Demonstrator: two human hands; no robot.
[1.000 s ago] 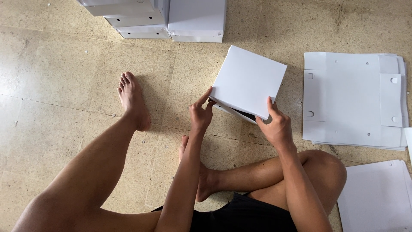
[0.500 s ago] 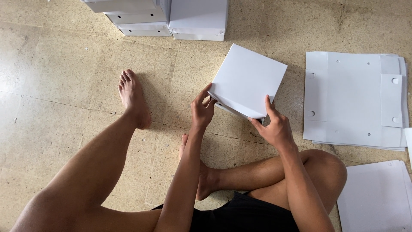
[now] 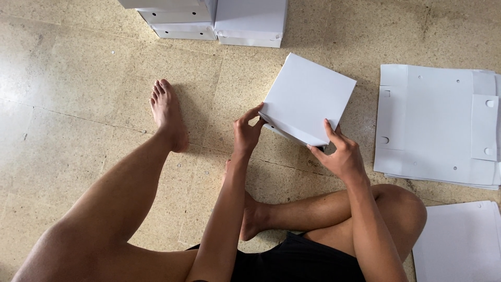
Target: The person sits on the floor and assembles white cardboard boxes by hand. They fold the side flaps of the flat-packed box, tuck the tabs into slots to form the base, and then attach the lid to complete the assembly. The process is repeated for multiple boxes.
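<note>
I sit on a tiled floor with a white cardboard box (image 3: 308, 96) tilted in front of me, its lid side up. My left hand (image 3: 247, 133) grips the box's near left corner. At the near right corner my right hand (image 3: 339, 154) holds the box, thumb on the lid's edge. A thin dark gap shows under the lid's near edge.
Finished white boxes (image 3: 250, 21) are stacked at the top, beyond my left foot (image 3: 167, 112). A pile of flat white box blanks (image 3: 436, 125) with punched holes lies to the right. More white sheets (image 3: 462, 243) lie at the lower right by my knee.
The lid has come down onto the box, narrowing the dark gap at the near edge. Both hands kept their hold on the near corners.
</note>
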